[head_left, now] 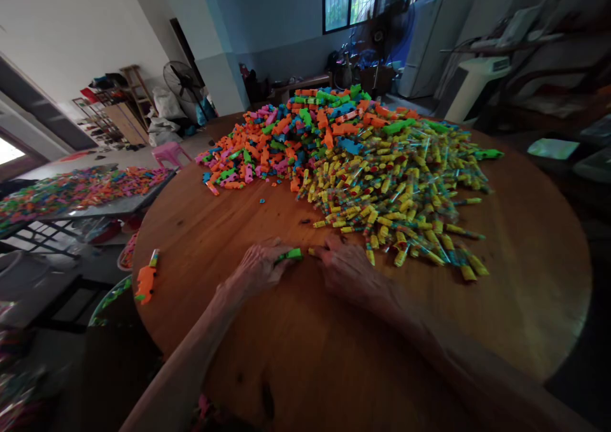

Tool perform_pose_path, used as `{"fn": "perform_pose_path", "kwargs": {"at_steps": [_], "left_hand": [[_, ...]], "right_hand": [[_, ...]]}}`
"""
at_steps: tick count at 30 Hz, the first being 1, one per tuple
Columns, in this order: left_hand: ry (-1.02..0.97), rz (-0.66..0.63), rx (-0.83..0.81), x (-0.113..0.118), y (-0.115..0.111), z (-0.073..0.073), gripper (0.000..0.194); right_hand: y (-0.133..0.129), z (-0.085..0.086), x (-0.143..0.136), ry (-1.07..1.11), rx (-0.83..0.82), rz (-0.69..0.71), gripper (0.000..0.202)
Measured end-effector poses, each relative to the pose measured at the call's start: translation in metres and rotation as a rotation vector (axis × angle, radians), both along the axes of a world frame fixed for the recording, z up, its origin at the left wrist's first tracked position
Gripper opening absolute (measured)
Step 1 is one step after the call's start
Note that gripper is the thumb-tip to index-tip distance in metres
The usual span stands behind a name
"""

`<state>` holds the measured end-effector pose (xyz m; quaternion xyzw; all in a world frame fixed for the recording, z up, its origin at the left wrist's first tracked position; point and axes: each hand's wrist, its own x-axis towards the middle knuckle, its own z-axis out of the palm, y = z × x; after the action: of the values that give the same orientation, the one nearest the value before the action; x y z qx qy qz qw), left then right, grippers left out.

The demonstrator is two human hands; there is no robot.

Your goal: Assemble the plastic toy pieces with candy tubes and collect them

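Note:
My left hand is closed on a green plastic piece, whose end points right. Just to the right, my right hand pinches a small yellow-wrapped tube, mostly hidden by the fingers. A narrow gap separates the two pieces. Beyond my hands lies a large pile of yellow wrapped tubes. It meets a heap of orange, green, blue and pink plastic pieces. An orange piece with a tube in its end lies at the table's left edge.
The round wooden table fills the middle. At left, a second table bears more coloured pieces, near a pink stool. Farther back stand a fan and a white cabinet. Small scraps lie before the heap.

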<state>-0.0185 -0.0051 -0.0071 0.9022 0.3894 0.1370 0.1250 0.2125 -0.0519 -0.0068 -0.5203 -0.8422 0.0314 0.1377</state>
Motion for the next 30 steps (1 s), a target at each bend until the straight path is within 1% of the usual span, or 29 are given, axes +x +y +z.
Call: {"fn": "perform_pose_path", "kwargs": {"at_steps": [4, 7, 9, 11, 14, 22, 26, 30], "left_hand": [[-0.019, -0.015, 0.020, -0.003, 0.001, -0.004, 0.031], [-0.027, -0.016, 0.016, -0.005, 0.001, -0.006, 0.029], [-0.029, -0.020, 0.014, -0.005, 0.000, -0.006, 0.027], [-0.024, -0.024, 0.009, -0.005, 0.000, -0.005, 0.025], [-0.002, -0.023, -0.003, -0.004, 0.000, -0.004, 0.024], [0.075, -0.068, 0.060, -0.006, 0.005, -0.004, 0.025], [0.115, -0.078, 0.125, -0.005, 0.005, -0.005, 0.023], [0.193, -0.042, 0.159, -0.004, 0.001, -0.003, 0.021]], "right_hand": [[0.000, -0.001, -0.002, -0.020, 0.000, 0.024, 0.026], [0.001, -0.001, -0.004, -0.005, -0.032, 0.054, 0.025], [0.002, -0.003, -0.005, -0.006, -0.071, 0.067, 0.027], [0.004, -0.005, -0.005, -0.012, -0.090, 0.071, 0.034], [0.007, -0.008, -0.005, -0.014, -0.082, 0.093, 0.039], [0.009, -0.009, -0.007, -0.068, -0.084, 0.150, 0.028], [0.010, -0.013, -0.009, -0.156, -0.054, 0.167, 0.034], [0.012, -0.017, -0.011, -0.211, -0.017, 0.191, 0.035]]}}
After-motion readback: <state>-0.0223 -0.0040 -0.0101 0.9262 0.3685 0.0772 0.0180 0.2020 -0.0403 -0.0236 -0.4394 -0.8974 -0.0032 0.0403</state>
